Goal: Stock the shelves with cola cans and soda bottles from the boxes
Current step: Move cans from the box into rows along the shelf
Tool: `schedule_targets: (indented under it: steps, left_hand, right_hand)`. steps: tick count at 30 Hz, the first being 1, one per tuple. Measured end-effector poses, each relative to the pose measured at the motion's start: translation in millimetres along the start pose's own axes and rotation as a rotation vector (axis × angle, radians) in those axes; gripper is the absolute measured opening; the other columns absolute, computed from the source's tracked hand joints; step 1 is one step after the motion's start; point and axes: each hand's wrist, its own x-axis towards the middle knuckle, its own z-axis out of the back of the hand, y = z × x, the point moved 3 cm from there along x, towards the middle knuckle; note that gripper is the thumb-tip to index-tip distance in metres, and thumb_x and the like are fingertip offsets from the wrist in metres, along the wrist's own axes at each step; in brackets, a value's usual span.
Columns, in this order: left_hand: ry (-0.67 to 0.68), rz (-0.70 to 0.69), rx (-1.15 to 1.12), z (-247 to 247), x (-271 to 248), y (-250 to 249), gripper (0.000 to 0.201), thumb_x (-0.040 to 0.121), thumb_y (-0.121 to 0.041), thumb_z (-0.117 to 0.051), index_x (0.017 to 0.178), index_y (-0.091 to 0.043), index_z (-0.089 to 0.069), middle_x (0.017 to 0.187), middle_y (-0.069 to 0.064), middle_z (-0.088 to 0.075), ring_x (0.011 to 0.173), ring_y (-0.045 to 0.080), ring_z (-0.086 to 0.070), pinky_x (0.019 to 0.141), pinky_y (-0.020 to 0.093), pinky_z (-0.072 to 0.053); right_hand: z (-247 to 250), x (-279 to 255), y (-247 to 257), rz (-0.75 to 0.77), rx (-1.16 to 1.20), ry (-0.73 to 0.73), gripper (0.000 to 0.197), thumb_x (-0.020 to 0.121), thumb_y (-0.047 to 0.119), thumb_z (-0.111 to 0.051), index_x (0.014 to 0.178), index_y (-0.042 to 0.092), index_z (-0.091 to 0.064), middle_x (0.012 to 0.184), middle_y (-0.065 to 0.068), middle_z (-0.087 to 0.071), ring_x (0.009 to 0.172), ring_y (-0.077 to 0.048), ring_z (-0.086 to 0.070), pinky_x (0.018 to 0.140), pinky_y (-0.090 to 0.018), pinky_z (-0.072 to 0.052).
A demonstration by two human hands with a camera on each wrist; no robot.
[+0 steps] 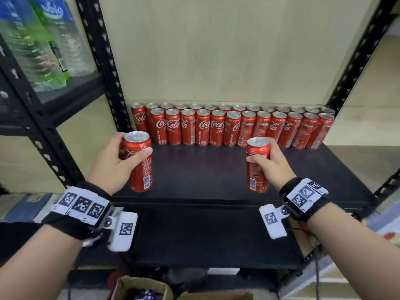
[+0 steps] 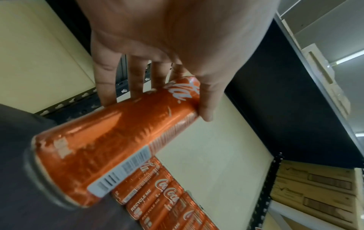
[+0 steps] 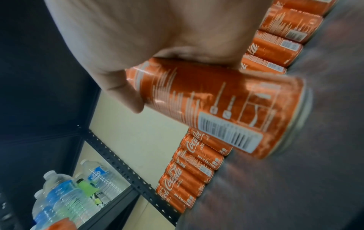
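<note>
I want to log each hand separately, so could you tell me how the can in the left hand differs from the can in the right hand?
The left-hand can is at the shelf's left end, its script logo facing us; the right-hand can is right of centre, showing small print. Both are red, upright, gripped by left hand and right hand.

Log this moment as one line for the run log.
left hand: holds cola can | right hand: holds second can | both upright at shelf front | two rows of cans behind
</note>
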Motion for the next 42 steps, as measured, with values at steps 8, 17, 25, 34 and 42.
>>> schedule_targets:
  steps: [8, 17, 25, 34, 42]
  left_hand:
    - [-0.178, 0.083, 0.036, -32.5, 54.2, 36.9, 0.050, 0.054, -0.067, -0.085, 0.098, -0.051, -0.066, 0.106, -0.007, -0.072, 0.102, 0.021, -0.069, 0.091, 0.054, -0.057]
    - [-0.288, 0.126, 0.071, -61.7, 90.0, 63.3, 0.040, 0.078, -0.017, -0.085, 0.095, -0.039, -0.057, 0.101, -0.013, -0.065, 0.096, 0.021, -0.065, 0.092, 0.054, -0.055]
    - [-0.397, 0.186, 0.096, -53.3, 130.9, 77.6, 0.042, 0.075, -0.020, -0.089, 0.100, -0.039, -0.060, 0.108, -0.005, -0.064, 0.100, 0.029, -0.068, 0.090, 0.052, -0.057]
    - [-0.527, 0.271, 0.051, -39.6, 184.2, 100.6, 0.047, 0.069, -0.030, -0.091, 0.087, -0.052, -0.055, 0.112, -0.004, -0.066, 0.101, 0.032, -0.070, 0.087, 0.057, -0.058]
    - [-0.491, 0.296, 0.075, -44.2, 221.7, 104.4, 0.050, 0.070, -0.027, -0.091, 0.103, -0.035, -0.055, 0.107, -0.002, -0.066, 0.097, 0.028, -0.069, 0.083, 0.056, -0.059]
  right_hand:
    - [19.1, 72.1, -33.5, 0.066, -0.082, 0.143, 0.052, 0.085, 0.027, -0.081, 0.129, 0.028, -0.055, 0.122, 0.009, -0.068, 0.113, -0.005, -0.064, 0.102, -0.031, -0.048]
    - [18.0, 92.7, -58.3, 0.097, -0.029, 0.260, 0.052, 0.082, 0.027, -0.084, 0.126, 0.030, -0.057, 0.122, 0.011, -0.068, 0.115, -0.002, -0.063, 0.105, -0.028, -0.047]
    - [23.2, 97.5, -69.3, 0.118, -0.129, 0.229, 0.064, 0.073, 0.048, -0.086, 0.130, 0.036, -0.060, 0.124, 0.018, -0.067, 0.117, 0.001, -0.060, 0.107, -0.037, -0.048]
    - [25.3, 108.5, -68.4, 0.134, -0.154, 0.242, 0.068, 0.067, 0.044, -0.092, 0.128, 0.034, -0.064, 0.119, 0.018, -0.071, 0.114, 0.000, -0.064, 0.105, -0.039, -0.051]
    - [21.9, 112.4, -64.6, 0.109, -0.152, 0.247, 0.068, 0.066, 0.038, -0.094, 0.127, 0.031, -0.066, 0.116, 0.016, -0.072, 0.110, 0.002, -0.065, 0.102, -0.030, -0.052]
